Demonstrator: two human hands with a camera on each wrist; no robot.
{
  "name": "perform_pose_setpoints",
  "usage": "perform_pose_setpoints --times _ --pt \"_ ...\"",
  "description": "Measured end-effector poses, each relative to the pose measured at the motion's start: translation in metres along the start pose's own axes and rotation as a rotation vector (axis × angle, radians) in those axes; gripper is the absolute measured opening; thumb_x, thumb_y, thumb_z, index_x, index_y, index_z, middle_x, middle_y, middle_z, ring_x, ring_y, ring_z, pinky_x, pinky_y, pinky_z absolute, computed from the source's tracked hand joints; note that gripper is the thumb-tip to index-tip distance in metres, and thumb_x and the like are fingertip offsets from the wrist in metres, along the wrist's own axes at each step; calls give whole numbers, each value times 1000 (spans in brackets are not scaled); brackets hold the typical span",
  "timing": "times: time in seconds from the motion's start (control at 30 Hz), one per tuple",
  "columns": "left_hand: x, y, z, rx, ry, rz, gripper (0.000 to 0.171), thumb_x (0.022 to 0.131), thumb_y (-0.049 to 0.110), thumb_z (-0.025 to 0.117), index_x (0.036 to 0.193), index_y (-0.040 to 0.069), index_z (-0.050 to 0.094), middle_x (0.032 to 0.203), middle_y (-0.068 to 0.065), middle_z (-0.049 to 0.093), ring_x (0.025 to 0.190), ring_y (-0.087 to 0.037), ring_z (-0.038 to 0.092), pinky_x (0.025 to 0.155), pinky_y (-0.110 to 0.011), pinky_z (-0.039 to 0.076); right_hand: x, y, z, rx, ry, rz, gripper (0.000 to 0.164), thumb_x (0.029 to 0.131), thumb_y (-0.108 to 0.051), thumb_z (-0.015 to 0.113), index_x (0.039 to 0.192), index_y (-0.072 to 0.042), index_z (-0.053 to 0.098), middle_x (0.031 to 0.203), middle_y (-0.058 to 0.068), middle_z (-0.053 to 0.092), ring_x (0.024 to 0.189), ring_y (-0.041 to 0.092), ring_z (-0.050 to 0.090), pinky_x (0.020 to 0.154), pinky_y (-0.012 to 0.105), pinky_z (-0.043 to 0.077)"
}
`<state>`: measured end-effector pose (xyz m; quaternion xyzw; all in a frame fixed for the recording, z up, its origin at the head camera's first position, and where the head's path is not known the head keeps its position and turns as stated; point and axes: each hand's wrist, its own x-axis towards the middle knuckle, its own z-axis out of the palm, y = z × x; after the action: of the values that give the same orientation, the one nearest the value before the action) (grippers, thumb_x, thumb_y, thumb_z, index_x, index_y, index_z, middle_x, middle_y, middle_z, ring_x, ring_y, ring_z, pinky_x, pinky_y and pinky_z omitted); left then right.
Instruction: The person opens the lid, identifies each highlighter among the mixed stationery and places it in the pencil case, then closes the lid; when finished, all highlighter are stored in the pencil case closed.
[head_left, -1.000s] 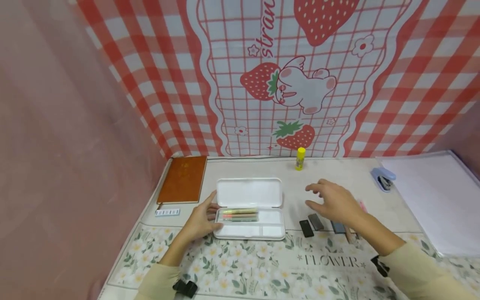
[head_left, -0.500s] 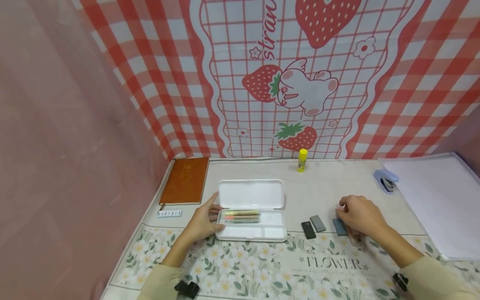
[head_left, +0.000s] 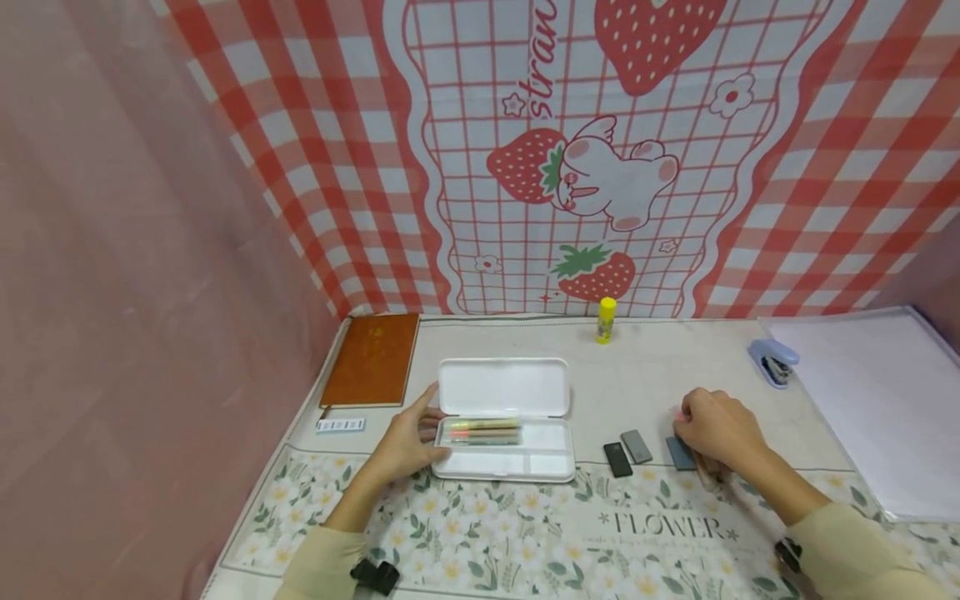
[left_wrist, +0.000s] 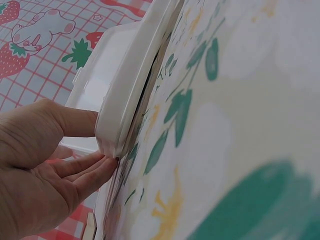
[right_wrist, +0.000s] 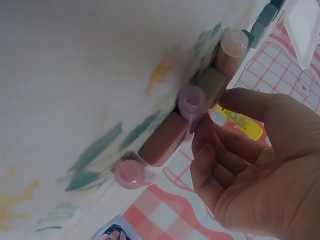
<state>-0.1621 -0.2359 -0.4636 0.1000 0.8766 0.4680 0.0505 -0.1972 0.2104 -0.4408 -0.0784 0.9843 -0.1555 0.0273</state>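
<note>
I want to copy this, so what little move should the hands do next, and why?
I'd probably pinch the lilac pen with the right hand and lift it. That hand is right at it, though I can't tell if it grips it. The left hand holds the open case, where other pens lie with room beside them.

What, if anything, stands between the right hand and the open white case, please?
Three things lie there: the blue-grey block beside the right hand, then the grey block, and the black block nearest the white case.
</note>
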Motion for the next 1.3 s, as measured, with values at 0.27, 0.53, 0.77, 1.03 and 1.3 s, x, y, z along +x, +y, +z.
perform_pose_setpoints --times 0.27,0.53,0.77,1.03,1.3 --pt "0 1 1 11 3 -18 99 76 -1 75 152 17 15 123 -14 53 114 -32 56 94 -41 52 -3 -3 -9 97 52 -65 27 80 -19 68 94 5 69 73 7 67 60 17 58 49 35 49" --pt "1 0 2 9 15 -21 99 75 -2 76 152 17 17 122 -13 54 113 -31 57 93 -41 53 -6 -20 -47 153 99 -152 28 84 -15 65 104 4 66 73 3 62 41 11 46 41 26 39" --pt "2 1 1 1 19 -19 102 72 -3 77 152 14 17 119 -13 56 111 -30 58 90 -35 54 3 -41 -53 156 60 -200 27 85 -16 67 108 -1 67 76 4 62 44 9 49 37 24 42" --pt "2 -1 -2 -7 18 -2 100 74 -3 76 152 14 15 122 -16 54 115 -33 55 93 -40 52 29 -103 -32 149 3 -334 22 82 -16 71 101 -6 70 75 0 62 60 10 52 47 22 44" --pt "3 -3 0 -2 5 -8 100 75 -1 76 152 16 15 122 -15 55 114 -30 55 95 -40 51 47 -167 5 107 -28 -558 19 82 -16 71 100 -10 72 74 -5 63 61 7 50 52 21 42"
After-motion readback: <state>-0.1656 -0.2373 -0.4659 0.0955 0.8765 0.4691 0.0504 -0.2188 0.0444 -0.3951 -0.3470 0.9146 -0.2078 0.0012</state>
